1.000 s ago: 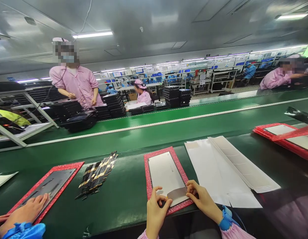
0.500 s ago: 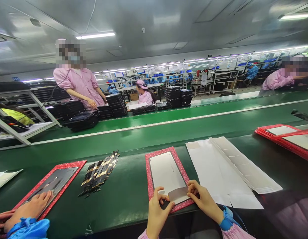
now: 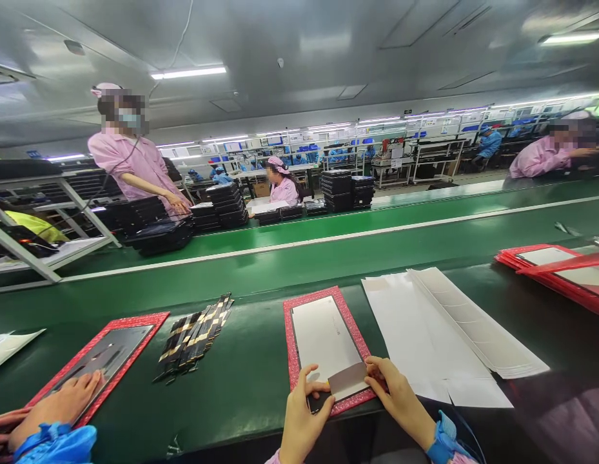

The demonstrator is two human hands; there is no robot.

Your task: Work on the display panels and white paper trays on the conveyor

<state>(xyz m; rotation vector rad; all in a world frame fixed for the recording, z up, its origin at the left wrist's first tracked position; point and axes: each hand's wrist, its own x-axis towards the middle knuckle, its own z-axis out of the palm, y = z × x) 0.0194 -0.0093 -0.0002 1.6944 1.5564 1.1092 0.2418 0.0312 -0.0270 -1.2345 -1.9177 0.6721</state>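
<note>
Far left: a co-worker's hand [image 3: 57, 407] in a blue sleeve lies on a dark panel in a red frame [image 3: 120, 327].

Left of centre: a bundle of black-and-gold flexible strips [image 3: 193, 338] lies on the green conveyor belt [image 3: 251, 393].

Centre: a white-backed flat panel [image 3: 323, 338] sits in a speckled red foam frame [image 3: 292, 348], at the belt's near edge.

Left hand: the left hand [image 3: 302, 419] is closed in a pinch on the left end of a grey film strip [image 3: 347, 380], which lies across the panel's near end.

Right hand: the right hand [image 3: 400, 393] grips the strip's right end between thumb and fingers, with a blue wrist strap [image 3: 444, 444] above the pink cuff.

Right of centre: folded white paper sheets [image 3: 425, 328] lie just beside the foam frame.

Far right: a stack of red frames [image 3: 507, 259] lies on the belt.

Background: a standing co-worker in a pink smock [image 3: 129, 161] is beside stacks of black trays [image 3: 226, 206], with a seated co-worker [image 3: 282, 191] beyond the belt.
</note>
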